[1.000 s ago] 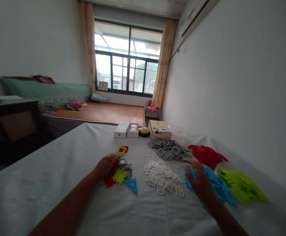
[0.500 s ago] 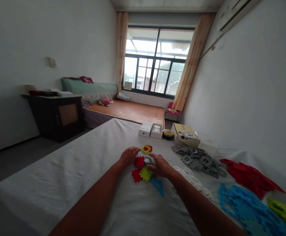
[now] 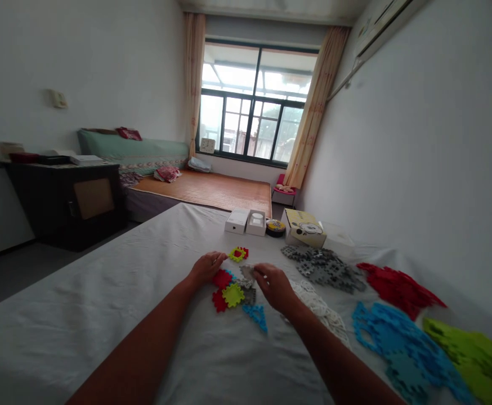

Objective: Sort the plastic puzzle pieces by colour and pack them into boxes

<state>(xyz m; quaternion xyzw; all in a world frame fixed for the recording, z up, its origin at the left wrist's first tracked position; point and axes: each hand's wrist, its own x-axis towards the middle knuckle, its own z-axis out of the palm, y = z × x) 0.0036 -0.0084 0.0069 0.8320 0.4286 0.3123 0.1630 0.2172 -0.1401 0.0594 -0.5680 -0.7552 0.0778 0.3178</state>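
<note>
Daylight from the window (image 3: 256,112), white glare there, dim foreground, darkened corners, wide-angle stretching toward edges, soft detail

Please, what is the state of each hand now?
Left hand: beside a red piece; grip cannot be told.
Right hand: closed, pinching a grey piece.

left hand (image 3: 206,268): palm down | right hand (image 3: 276,287): pinching | forearms (image 3: 144,333): converging

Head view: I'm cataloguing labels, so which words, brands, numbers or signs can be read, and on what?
No text reads clearly.
Yellow box: print too blurred.
Round yellow-and-black container: markings too blurred.
Left white box: dark mark, too small to identify.
Clock: dial marks too small.
Air conditioner: label too blurred.
</note>
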